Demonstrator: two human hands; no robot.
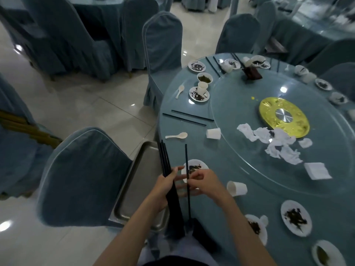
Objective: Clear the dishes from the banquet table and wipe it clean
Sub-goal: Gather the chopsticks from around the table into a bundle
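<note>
My left hand (165,189) grips a bundle of several black chopsticks (165,160) upright at the near edge of the round banquet table (192,150). Beside it, my right hand (204,181) pinches a single black chopstick (186,160) held nearly vertical. Under both hands lies a dirty white plate (199,167). Two more chopsticks (188,118) lie flat on the table further off. White spoons (176,135), paper cups (236,188) and plates with dark scraps (295,220) are scattered round the rim.
A steel tray (138,181) rests on a covered chair (80,179) left of the table. Crumpled white napkins (274,144) lie on the glass turntable (288,166) near its gold hub (284,116). Blue-covered chairs (163,50) ring the table.
</note>
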